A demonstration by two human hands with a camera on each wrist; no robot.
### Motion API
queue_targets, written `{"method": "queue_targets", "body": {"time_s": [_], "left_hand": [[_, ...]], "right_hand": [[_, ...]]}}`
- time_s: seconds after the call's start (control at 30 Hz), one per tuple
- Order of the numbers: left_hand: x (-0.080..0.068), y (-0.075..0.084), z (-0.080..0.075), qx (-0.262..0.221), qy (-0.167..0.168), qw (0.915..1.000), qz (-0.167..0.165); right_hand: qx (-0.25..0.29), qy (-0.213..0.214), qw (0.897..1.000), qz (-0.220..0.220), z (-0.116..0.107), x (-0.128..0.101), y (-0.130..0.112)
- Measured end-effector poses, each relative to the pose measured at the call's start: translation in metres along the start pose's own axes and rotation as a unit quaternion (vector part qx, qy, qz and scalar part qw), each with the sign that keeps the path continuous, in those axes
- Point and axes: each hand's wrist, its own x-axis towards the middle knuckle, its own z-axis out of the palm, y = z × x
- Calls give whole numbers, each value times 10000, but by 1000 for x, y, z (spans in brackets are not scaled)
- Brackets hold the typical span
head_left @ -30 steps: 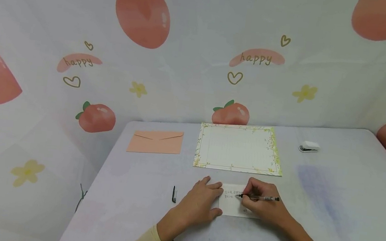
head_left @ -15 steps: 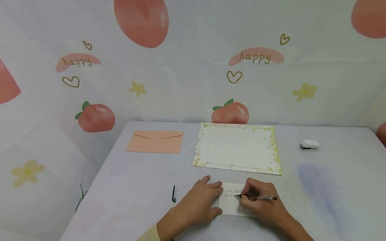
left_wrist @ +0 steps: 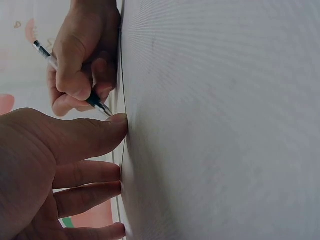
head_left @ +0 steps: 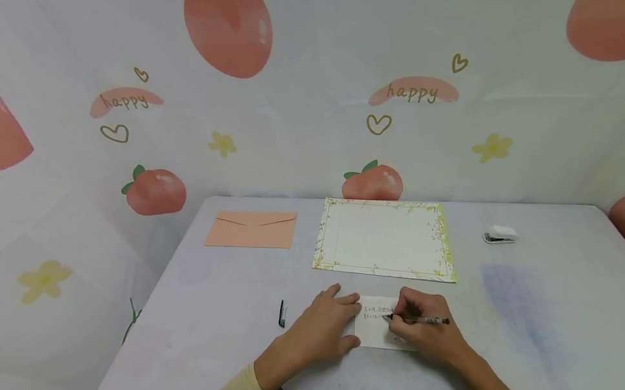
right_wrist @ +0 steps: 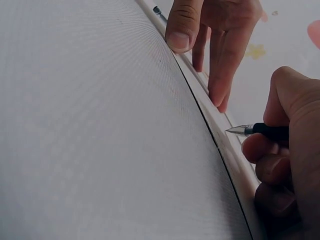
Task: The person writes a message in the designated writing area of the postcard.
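A pen (head_left: pixel 420 319) is being pinched by the curled fingers of the right hand (head_left: pixel 426 331), its tip on a small white card (head_left: pixel 374 331) lying near the table's (head_left: pixel 536 326) near edge. The card's left edge is being pressed flat by the straight-fingered left hand (head_left: pixel 325 330).

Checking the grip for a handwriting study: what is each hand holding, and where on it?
The right hand pinches the pen low on its barrel, near the tip. The left hand holds nothing; its straight fingers press the small card.
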Motion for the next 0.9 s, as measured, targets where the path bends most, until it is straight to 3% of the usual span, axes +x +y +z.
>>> {"method": "queue_targets", "body": {"time_s": [0.13,0.43,0.9], "left_hand": [[0,0,0,2,10,10000,-2],[0,0,0,-37,52,10000,14],[-1,0,0,-26,41,10000,23]], "right_hand": [[123,-22,9999,4,-2,1,-7],[-23,-113,9999,83,5,-4,21],[71,-59,9999,59,-2,-4,24]]}}
